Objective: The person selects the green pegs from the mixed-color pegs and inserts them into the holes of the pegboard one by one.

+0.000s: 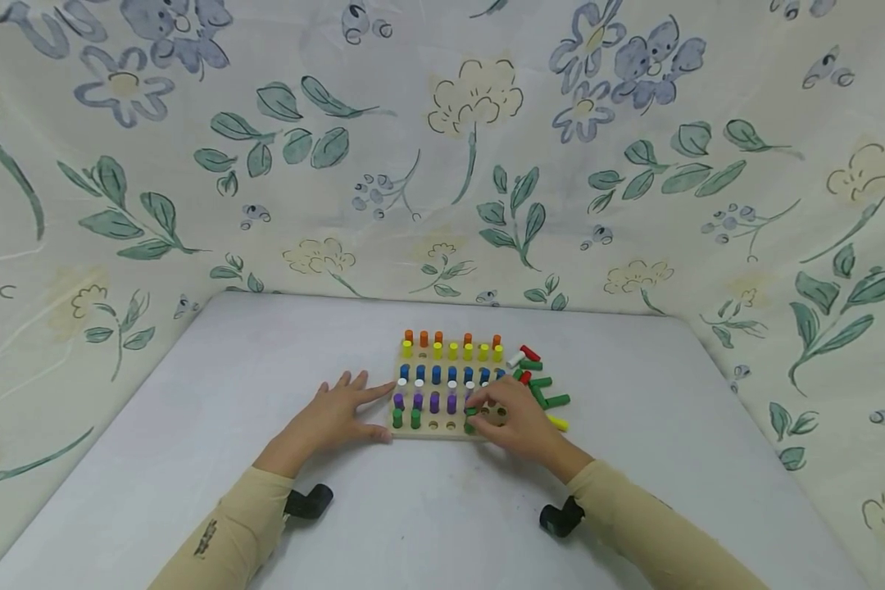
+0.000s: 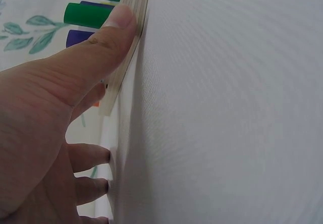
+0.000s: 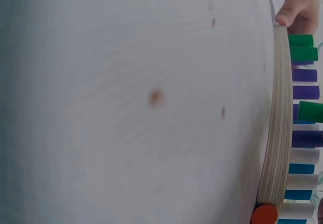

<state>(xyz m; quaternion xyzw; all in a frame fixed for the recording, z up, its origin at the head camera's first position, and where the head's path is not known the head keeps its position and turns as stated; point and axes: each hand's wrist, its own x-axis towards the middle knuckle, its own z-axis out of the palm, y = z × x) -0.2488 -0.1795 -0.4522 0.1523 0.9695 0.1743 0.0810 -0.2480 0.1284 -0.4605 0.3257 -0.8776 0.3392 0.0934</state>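
A wooden pegboard (image 1: 428, 437) holds rows of orange, yellow, blue, white, purple and green pegs. My left hand (image 1: 335, 414) lies at its left side, fingers spread, with the thumb against the board's edge (image 2: 117, 80) in the left wrist view. Between thumb and fingers, my right hand (image 1: 519, 419) pinches a green peg (image 1: 469, 423) over the front row. The right wrist view shows that green peg (image 3: 310, 111) standing out farther than its neighbours. Two green pegs (image 1: 406, 419) stand at the row's left end, with bare holes beside them. The right hand covers the board's front right part.
Loose pegs lie right of the board, among them green (image 1: 557, 401), red (image 1: 530, 353), white (image 1: 515, 359) and yellow (image 1: 558, 423) ones. Black devices (image 1: 310, 501) sit at both wrists. A floral cloth (image 1: 442, 205) hangs behind the white table (image 1: 428, 524).
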